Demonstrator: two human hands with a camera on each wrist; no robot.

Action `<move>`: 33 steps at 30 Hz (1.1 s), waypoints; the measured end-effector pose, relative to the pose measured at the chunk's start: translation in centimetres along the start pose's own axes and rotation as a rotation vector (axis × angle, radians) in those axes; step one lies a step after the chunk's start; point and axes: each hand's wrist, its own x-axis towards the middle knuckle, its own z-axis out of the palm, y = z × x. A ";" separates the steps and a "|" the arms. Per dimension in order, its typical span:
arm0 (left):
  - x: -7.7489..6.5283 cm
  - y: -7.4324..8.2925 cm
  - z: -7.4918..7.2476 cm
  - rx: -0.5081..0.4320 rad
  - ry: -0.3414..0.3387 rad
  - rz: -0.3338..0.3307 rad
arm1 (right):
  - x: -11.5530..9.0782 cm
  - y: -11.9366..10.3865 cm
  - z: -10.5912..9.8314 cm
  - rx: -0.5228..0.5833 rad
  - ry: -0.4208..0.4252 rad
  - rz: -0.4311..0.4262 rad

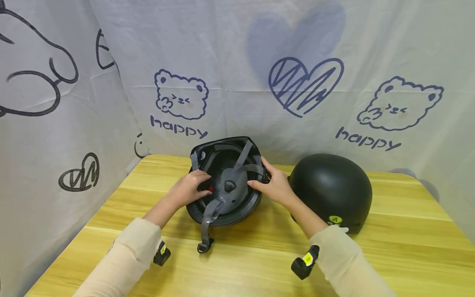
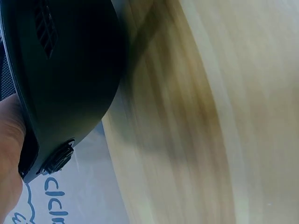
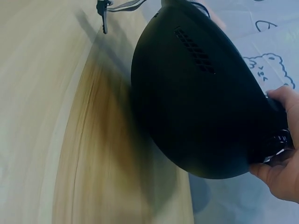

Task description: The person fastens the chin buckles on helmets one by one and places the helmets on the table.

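Observation:
A black helmet (image 1: pixel 252 202) is tipped with its hollow side facing me in the head view. Inside are a grey padded lining (image 1: pixel 239 189), grey straps and a small red spot. My right hand (image 1: pixel 276 183) grips its right rim, thumb inside; the right wrist view shows fingers (image 3: pixel 275 172) against the outer shell. My left hand (image 1: pixel 189 187) reaches over the left part of the opening, fingers and thumb apart; whether they touch the lining is unclear. A chin strap with a black buckle (image 1: pixel 205 246) hangs down over the near rim.
A second black helmet (image 1: pixel 330 189) rests dome up to the right, bearing a round yellow sticker (image 1: pixel 335 219). Both stand on a wooden table (image 1: pixel 237 268). Behind it hangs a white cloth (image 1: pixel 237 49) with drawn bears and hearts.

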 end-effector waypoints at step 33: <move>-2.2 -1.2 1.4 -0.028 0.102 0.011 | 0.2 -3.7 1.3 -0.205 -0.033 -0.087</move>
